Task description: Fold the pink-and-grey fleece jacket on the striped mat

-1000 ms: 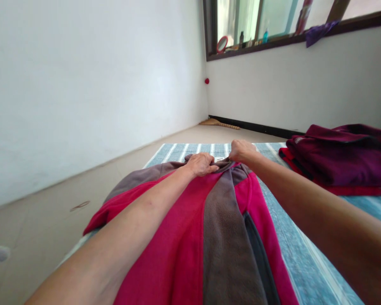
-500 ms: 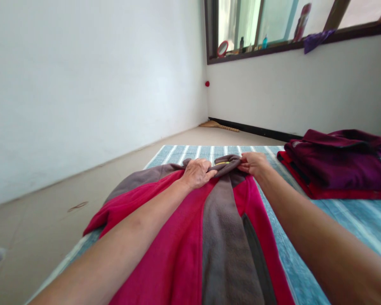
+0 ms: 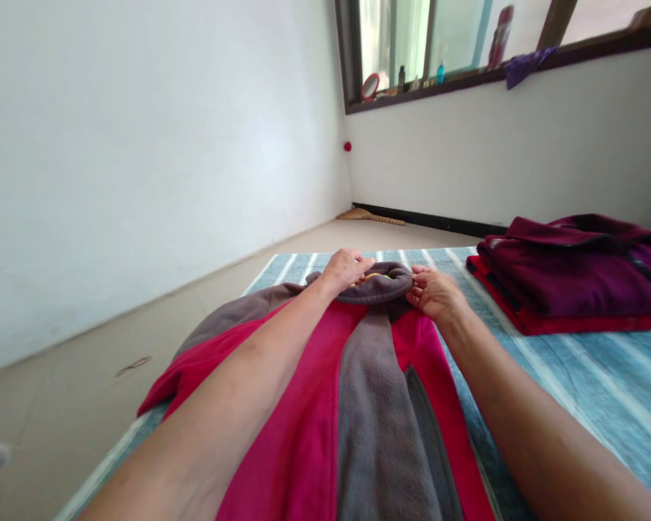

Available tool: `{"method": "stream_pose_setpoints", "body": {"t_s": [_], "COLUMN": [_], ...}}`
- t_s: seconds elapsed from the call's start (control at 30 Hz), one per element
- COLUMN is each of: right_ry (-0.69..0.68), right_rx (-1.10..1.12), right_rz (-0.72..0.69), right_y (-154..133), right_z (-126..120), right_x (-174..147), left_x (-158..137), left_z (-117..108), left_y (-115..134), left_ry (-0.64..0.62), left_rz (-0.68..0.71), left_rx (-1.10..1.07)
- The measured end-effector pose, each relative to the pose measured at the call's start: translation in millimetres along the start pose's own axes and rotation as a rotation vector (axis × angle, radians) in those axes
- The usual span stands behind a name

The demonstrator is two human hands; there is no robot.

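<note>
A red and grey fleece jacket (image 3: 309, 405) lies spread out in front of me, its grey collar (image 3: 380, 291) at the far end. The collar forms a rounded opening with a bit of yellow inside. My left hand (image 3: 347, 269) is at the left rear of the collar, fingers closed on its rim; the fingertips are partly hidden. At the collar's right end, my right hand (image 3: 435, 291) pinches the edge between thumb and curled fingers. One jacket sleeve (image 3: 166, 376) falls to the left, over the edge of the striped sheet.
Folded purple and red clothes (image 3: 569, 278) are stacked on the right of the blue striped sheet (image 3: 586, 376). A broom (image 3: 372, 215) lies by the far wall corner. On the window sill stand a round mirror (image 3: 369, 87) and bottles, with a purple cloth (image 3: 526, 66) hanging down.
My left hand has moved up and back from the collar's front to its rear rim. The collar now stands rounder and more open. My right hand stays at the right end.
</note>
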State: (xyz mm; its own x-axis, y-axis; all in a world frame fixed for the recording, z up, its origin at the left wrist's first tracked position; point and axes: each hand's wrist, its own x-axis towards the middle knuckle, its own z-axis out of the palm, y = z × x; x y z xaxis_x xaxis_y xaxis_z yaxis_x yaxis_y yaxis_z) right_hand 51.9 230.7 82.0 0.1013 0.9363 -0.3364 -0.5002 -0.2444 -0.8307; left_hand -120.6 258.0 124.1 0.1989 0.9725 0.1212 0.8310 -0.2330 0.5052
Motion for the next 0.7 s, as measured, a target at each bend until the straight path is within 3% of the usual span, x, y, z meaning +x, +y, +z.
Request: {"method": "stream_pose_setpoints", "body": {"t_s": [0.33, 0.53, 0.7], "right_ry": [-0.132, -0.318, -0.417], "right_rx": [0.041, 0.014, -0.024], "right_rz": [-0.023, 0.021, 0.022], "right_y": [7, 2, -4], "right_z": [-8, -17, -22], "right_x": [-5, -7, -10], "left_x": [25, 30, 31], "left_z": [13, 20, 27], "left_y": [0, 1, 1], "left_ry": [-0.184, -0.175, -0.156], "left_rz": [-0.045, -0.074, -0.056], "left_rx": [-0.39, -0.582, -0.594]}}
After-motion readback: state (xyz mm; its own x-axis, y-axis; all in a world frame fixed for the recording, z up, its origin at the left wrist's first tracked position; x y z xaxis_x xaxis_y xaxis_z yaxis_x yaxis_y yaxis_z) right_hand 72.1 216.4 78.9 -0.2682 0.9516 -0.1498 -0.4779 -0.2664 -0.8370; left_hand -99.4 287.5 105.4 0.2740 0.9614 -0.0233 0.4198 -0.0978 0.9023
